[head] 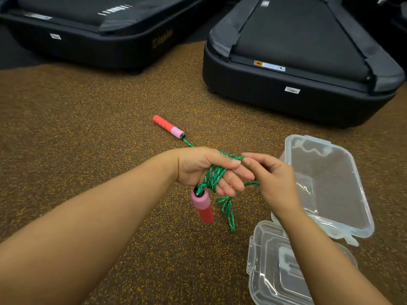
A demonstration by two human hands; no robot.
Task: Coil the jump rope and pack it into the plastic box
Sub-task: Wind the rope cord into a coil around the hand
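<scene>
The left hand (204, 170) serves as a spool: the green braided jump rope (214, 178) is wound in several turns around its extended fingers, with the thumb pressed over the turns, presumably to keep them from sliding off. That grip is therefore closed over the rope coil. One red-and-pink foam handle (202, 205) hangs straight down from the heel of this hand, at about 6 o'clock of the palm; it dangles free because its end of the rope is already taken up in the coil. A short loop of rope also droops just beside it.

The right hand (271, 179) meets the left fingertips at their 3 o'clock. Its fingers look pinched together around the rope where the strand leaves the coil, apparently guiding the next turn, though the exact contact is partly hidden.

The other red-and-pink foam handle (168, 126) lies on the brown speckled rubber floor (77, 133) at about 11 o'clock of the hands, with a taut stretch of rope running from it to the coil, so only a little remains to wind.

The clear rectangular plastic box (330, 186) sits open at 3 o'clock, within easy reach, and its clear plastic lid (271, 267) lies at 5 o'clock. Black treadmill bases (297, 95) stand at 12 o'clock, well apart.
</scene>
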